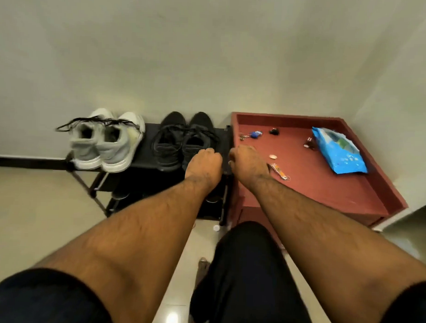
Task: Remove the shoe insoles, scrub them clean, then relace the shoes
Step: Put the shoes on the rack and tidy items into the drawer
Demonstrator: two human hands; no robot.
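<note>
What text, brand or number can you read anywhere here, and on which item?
None is legible.
Crinkled blue plastic packet on the red wooden tray: print blurred, unreadable.
Small orange-and-white strip beside the right hand: too small to read.
Grey and black shoes: no readable branding.

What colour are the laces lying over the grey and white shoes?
Black laces, draped across the grey and white shoes; the head view shows them.

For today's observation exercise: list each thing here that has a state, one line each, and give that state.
Black shoes: on rack top, laces loose.
White shoes: on rack top, heels toward camera, dark laces draped across.
Blue packet: lying flat on red cabinet.
Left hand: curled at right black shoe's heel.
Right hand: curled, grip unclear.
</note>
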